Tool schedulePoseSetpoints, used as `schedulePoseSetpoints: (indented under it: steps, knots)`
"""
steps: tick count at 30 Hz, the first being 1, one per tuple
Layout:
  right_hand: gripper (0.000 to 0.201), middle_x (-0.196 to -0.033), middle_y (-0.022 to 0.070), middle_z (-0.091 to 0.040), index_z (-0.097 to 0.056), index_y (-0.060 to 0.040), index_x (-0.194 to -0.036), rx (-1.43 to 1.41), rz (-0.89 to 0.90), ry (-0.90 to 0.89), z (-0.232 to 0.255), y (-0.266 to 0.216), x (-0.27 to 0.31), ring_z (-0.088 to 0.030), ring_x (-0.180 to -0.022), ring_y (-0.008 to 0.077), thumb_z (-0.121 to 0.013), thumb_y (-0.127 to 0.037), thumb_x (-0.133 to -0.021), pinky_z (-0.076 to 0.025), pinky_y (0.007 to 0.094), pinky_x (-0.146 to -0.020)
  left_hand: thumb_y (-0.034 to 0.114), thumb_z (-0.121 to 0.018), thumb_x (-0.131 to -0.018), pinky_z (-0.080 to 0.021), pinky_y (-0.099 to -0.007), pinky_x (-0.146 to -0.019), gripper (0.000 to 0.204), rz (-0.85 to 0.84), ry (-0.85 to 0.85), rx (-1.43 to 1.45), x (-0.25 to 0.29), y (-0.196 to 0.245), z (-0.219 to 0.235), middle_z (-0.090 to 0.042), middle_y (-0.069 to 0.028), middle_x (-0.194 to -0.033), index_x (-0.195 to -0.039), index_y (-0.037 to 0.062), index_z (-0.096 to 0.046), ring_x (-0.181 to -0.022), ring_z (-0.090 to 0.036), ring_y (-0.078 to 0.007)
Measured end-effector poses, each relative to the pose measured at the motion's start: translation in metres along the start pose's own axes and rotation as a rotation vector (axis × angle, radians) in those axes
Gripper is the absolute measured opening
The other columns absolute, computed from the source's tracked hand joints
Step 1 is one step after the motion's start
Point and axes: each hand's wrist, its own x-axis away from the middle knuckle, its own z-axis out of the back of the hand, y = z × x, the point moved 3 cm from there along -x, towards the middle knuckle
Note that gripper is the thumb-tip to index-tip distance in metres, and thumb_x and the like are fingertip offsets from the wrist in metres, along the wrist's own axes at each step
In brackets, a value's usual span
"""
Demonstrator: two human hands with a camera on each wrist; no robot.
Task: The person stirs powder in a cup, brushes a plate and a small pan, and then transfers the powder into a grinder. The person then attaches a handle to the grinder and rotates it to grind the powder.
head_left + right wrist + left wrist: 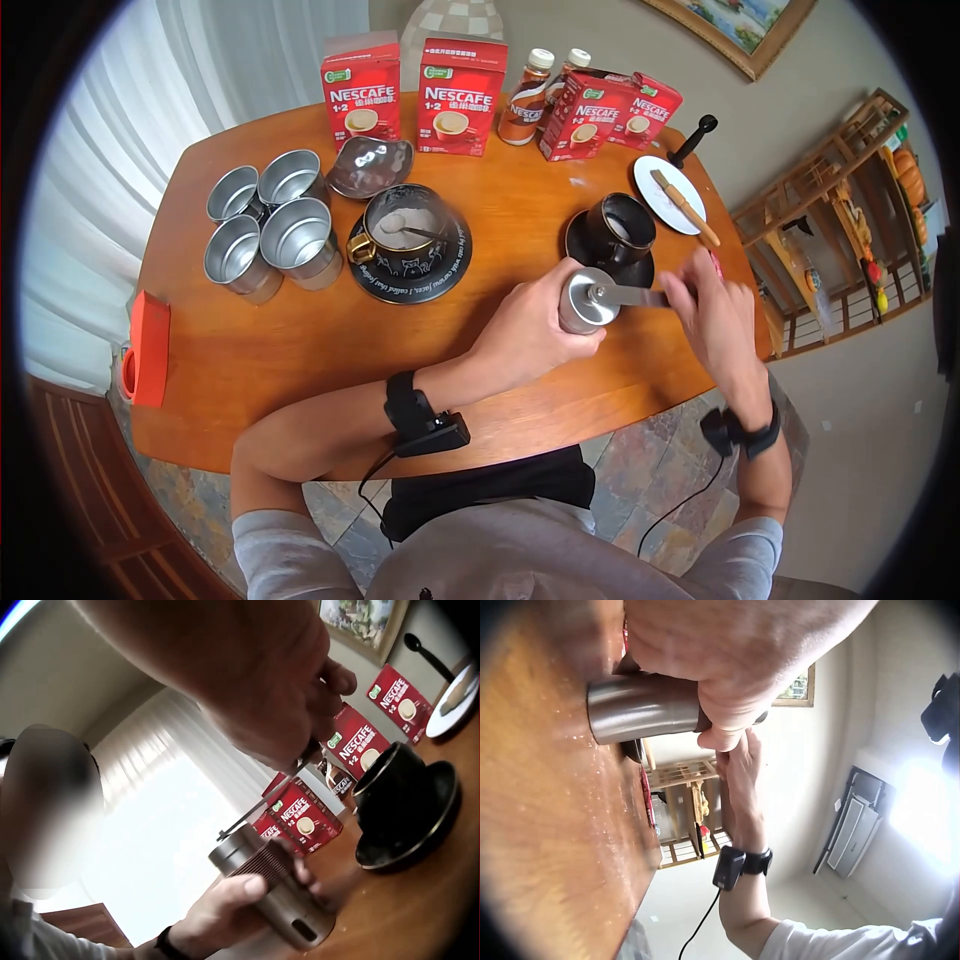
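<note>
My left hand (535, 320) grips a silver hand coffee grinder (588, 303) around its ribbed upper body, thumb on the near side. In the left wrist view the base of the grinder (641, 709) is right at the tabletop. A flat metal crank (640, 296) reaches from its lid to my right hand (715, 315), whose fingers pinch the knob end; the knob is mostly hidden. Just beyond the grinder, a black cup (622, 235) with pale contents stands on a black saucer (442, 817).
A black cup (405, 262) of pale powder with a spoon sits on a printed saucer (440, 290). Several metal cups (300, 245) stand at left, near an orange holder (150, 350). Red Nescafe boxes (460, 95) and bottles (525, 100) line the back. A brush (685, 207) lies across a white plate (655, 200).
</note>
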Motion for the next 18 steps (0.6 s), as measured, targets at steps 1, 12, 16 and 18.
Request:
schedulePoseSetpoints:
  steps: [1, 12, 16, 18]
  knots:
    - [0.031, -0.061, 0.0097, -0.064, -0.058, -0.0081, -0.092, -0.015, -0.013, -0.011, 0.004, -0.005, 0.013, -0.065, -0.055, 0.0341, -0.074, -0.033, -0.099, -0.049, 0.0438, -0.052, 0.013, -0.083, -0.082, -0.053, -0.0334, -0.085, 0.040, -0.012, 0.012, 0.000, 0.000, -0.001, 0.000, -0.070, -0.0082, -0.098, -0.114, 0.0042, -0.061, -0.090, -0.067, -0.0147]
    - [0.041, -0.054, 0.0007, -0.045, -0.055, -0.0130, -0.076, -0.271, 0.654, 0.026, 0.021, -0.129, 0.015, -0.053, -0.046, 0.0207, -0.078, -0.043, -0.091, -0.040, 0.0322, -0.048, 0.011, -0.071, -0.090, -0.053, -0.0374, -0.082, 0.026, -0.022, 0.010, 0.094, 0.003, 0.005, 0.003, -0.071, -0.0123, -0.099, -0.111, 0.0054, -0.058, -0.088, -0.069, -0.0284]
    - [0.041, -0.053, 0.0045, -0.051, -0.056, -0.0092, -0.080, -0.212, 0.667, -0.083, 0.010, -0.160, -0.034, -0.054, -0.046, 0.0250, -0.073, -0.044, -0.094, -0.037, 0.0379, -0.047, 0.013, -0.073, -0.089, -0.054, -0.0372, -0.085, 0.031, -0.047, -0.077, 0.047, 0.008, 0.015, 0.009, -0.072, -0.0127, -0.101, -0.114, 0.0038, -0.059, -0.091, -0.070, -0.0275]
    - [0.040, -0.053, 0.0078, -0.053, -0.057, -0.0059, -0.085, -0.349, 0.673, -0.104, 0.002, -0.162, -0.061, -0.057, -0.047, 0.0317, -0.071, -0.042, -0.095, -0.036, 0.0422, -0.045, 0.014, -0.074, -0.089, -0.054, -0.0371, -0.086, 0.033, -0.106, -0.086, -0.020, 0.005, -0.002, 0.005, -0.072, -0.0129, -0.103, -0.116, 0.0029, -0.059, -0.093, -0.071, -0.0271]
